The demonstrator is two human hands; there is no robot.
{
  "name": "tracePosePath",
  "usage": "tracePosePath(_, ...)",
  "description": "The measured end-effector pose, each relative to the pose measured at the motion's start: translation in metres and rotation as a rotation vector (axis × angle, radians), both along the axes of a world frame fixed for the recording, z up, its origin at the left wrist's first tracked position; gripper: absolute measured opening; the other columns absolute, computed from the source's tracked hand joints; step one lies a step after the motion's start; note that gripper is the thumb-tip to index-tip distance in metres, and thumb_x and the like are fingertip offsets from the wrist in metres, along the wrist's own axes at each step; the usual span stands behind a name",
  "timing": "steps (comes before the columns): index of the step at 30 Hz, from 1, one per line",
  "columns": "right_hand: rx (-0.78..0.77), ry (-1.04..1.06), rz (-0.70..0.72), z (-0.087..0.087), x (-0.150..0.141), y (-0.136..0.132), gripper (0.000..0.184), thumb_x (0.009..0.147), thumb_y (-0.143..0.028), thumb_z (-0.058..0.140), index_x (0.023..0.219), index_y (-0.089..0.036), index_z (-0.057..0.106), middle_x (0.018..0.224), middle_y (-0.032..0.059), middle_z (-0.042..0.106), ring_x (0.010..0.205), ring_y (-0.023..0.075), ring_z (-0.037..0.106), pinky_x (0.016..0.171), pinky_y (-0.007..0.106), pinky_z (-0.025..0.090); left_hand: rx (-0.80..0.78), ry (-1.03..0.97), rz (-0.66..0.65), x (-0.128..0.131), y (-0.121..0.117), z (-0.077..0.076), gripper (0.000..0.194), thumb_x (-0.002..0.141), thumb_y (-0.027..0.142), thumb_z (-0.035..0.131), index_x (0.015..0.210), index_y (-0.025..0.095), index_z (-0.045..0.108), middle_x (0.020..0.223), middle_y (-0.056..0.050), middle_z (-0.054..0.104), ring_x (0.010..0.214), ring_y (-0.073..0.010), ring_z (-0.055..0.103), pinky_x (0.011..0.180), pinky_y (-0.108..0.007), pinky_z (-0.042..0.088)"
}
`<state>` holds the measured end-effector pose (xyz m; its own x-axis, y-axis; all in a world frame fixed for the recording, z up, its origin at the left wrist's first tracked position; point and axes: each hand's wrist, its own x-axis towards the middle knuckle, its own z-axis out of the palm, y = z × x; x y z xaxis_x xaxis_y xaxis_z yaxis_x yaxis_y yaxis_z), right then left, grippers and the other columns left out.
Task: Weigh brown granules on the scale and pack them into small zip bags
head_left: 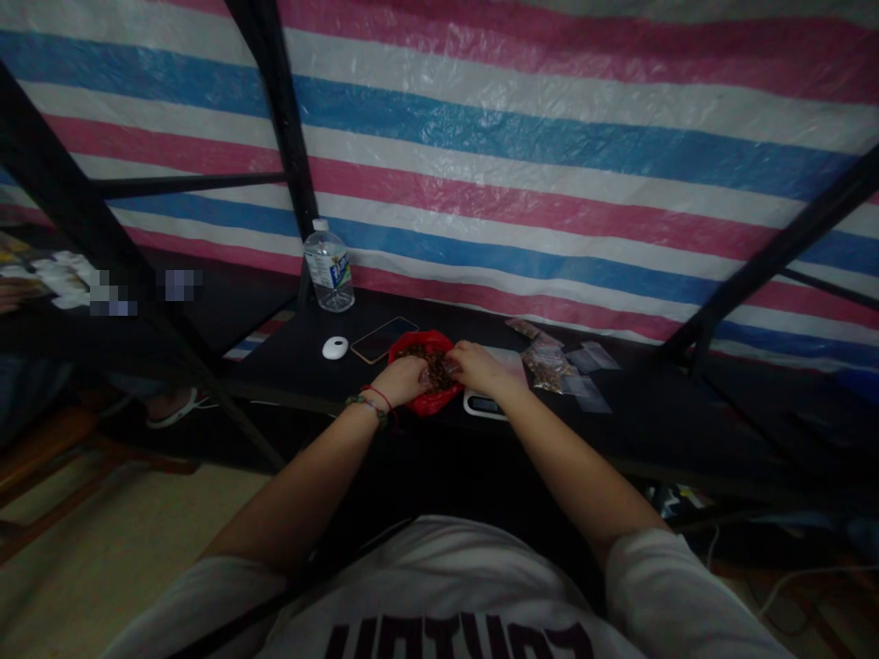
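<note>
A red plastic bag (420,403) lies open on the black table (638,421), holding small brown pieces (416,351). My left hand (402,379) rests on the bag's near left side with its fingers curled in. My right hand (475,366) meets it at the bag's right side, fingers pinched together. Between both hands sits a small clear bag (437,372) with brown pieces inside. A white scale (484,404) lies under my right wrist.
A water bottle (330,266), a white oval object (335,348) and a phone (384,339) lie left of the red bag. Several small clear bags (558,368), some filled, lie to the right. Black frame bars (275,119) and a striped tarp (549,137) stand behind.
</note>
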<state>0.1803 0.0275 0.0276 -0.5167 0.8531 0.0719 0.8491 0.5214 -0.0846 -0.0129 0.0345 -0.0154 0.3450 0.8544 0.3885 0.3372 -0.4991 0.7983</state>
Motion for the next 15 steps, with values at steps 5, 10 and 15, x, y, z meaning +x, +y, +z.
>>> tracePosePath(5,-0.017,-0.134,-0.003,-0.005,-0.008,0.004,0.028,0.085,-0.012,0.051,0.109,-0.016,0.065,0.109,0.0141,0.062,0.096,0.0232,0.060,0.082,0.029,0.042,-0.028,-0.005,0.017,0.001,0.001,0.000,0.026,0.050,0.019,0.078,0.042,0.022,0.053,0.044,-0.001,0.051,0.039,-0.0127,0.037,0.051,-0.027,0.036)
tracePosePath(10,-0.101,-0.088,0.060,-0.003,-0.012,0.009,0.028,0.083,-0.012,0.054,0.108,-0.017,0.066,0.110,0.0121,0.064,0.098,0.0217,0.061,0.081,0.025,0.042,0.085,0.102,0.011,0.001,0.002,-0.002,0.024,0.056,0.015,0.074,0.045,0.022,0.054,0.045,0.000,0.050,0.041,-0.0146,0.043,0.056,-0.029,0.038)
tracePosePath(15,-0.137,-0.059,0.113,-0.001,-0.016,0.011,0.024,0.081,-0.016,0.056,0.101,-0.017,0.069,0.100,0.0108,0.068,0.089,0.0203,0.062,0.076,0.024,0.043,-0.017,0.071,-0.028,0.001,0.001,0.000,0.023,0.054,0.014,0.074,0.045,0.022,0.054,0.045,0.000,0.048,0.044,-0.0145,0.040,0.056,-0.029,0.034)
